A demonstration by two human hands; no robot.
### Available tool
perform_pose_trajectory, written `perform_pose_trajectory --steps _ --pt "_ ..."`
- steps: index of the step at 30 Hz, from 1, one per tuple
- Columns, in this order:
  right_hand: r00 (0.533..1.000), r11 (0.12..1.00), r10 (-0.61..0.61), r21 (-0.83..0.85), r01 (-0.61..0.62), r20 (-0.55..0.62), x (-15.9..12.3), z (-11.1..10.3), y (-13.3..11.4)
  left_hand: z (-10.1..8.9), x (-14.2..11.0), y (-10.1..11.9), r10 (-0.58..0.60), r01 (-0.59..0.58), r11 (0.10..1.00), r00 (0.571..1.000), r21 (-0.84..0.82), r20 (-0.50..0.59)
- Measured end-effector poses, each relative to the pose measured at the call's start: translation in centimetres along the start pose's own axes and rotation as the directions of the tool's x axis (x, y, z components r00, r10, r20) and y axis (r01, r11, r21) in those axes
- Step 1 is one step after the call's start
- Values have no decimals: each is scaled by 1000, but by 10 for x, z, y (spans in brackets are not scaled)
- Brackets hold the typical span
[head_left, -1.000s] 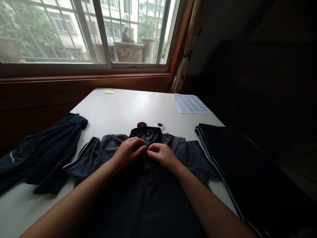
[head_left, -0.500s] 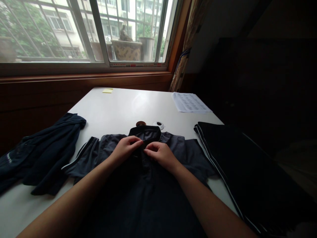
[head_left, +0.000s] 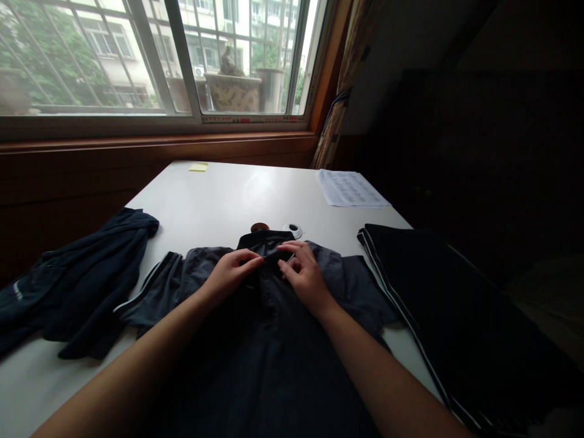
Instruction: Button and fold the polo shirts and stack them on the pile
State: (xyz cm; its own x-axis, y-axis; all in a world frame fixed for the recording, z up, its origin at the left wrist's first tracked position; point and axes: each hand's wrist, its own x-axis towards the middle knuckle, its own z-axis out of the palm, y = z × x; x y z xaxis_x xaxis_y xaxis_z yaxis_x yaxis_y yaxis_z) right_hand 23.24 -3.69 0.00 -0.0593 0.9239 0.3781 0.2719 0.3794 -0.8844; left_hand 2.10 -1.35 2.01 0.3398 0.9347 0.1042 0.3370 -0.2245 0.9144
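Right hand (head_left: 306,271) just slid up from the placket to the collar (head_left: 258,238), fingers slightly parted, grip unclear. Left hand (head_left: 227,271) is still pinching the shirt (head_left: 283,347).

We had the shirt (head_left: 274,359) spread at the near middle of the tabletop (head_left: 205,204), collar to the far side. One garment (head_left: 95,274) lay on its left, another (head_left: 438,292) on its right. Just beyond the collar we had a disc (head_left: 260,227) and, to its right, a ring (head_left: 298,233). Along the far side, a sticky note (head_left: 198,166) lay left and papers (head_left: 351,190) right. Behind the tabletop stood the window (head_left: 196,73), with a curtain (head_left: 335,121) at its right.
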Motion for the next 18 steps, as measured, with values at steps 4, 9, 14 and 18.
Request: perform_pose_trajectory --steps 4,9,14,18 --pt "992 999 -34 -12 36 123 -1 1 -1 0 1 -3 25 -24 1000 999 -6 28" --pt "984 987 -82 -125 103 161 2 -2 0 -2 1 -4 45 -45 999 999 20 30" --pt "988 986 -94 -122 110 124 4 -7 -2 -9 -3 -2 202 -214 971 973 108 109" --pt "992 997 -61 -48 67 114 4 -8 -1 -10 -5 -4 308 -347 921 928 179 210"
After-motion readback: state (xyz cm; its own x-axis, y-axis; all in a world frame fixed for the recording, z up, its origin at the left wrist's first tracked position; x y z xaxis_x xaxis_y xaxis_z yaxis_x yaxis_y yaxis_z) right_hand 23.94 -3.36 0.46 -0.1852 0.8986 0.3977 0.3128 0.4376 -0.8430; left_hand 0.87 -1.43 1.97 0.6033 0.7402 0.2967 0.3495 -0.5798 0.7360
